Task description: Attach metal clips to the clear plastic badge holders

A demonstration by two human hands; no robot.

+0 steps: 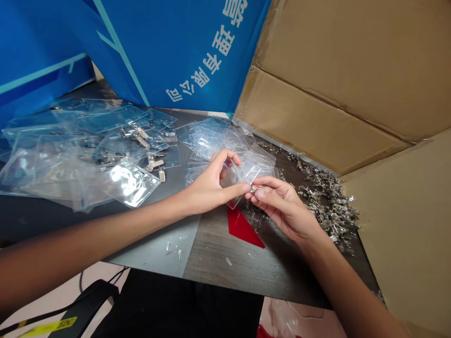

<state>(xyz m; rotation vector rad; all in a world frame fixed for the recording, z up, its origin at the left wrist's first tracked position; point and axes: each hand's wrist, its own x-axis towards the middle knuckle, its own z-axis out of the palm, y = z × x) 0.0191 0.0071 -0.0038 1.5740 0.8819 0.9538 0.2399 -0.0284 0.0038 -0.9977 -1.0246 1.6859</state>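
Above the middle of the table, my left hand (220, 183) pinches a clear plastic badge holder (251, 172) between thumb and fingers. My right hand (280, 204) is closed on a small metal badge clip (252, 189), its round snap meeting the holder's edge by my left thumb. Whether the snap is fastened I cannot tell. Just behind my hands lies a stack of clear badge holders (207, 138). A heap of metal clips (331, 202) spreads to the right of my right hand. Under my hands a red piece (243, 227) lies flat on the table.
Holders with clips attached (81, 164) pile up at the left. Small clear strips (178, 246) are scattered near the front edge of the table (214, 263). A blue panel with white characters (176, 51) stands behind, and cardboard (317, 108) walls the right. A chair armrest (84, 310) is at lower left.
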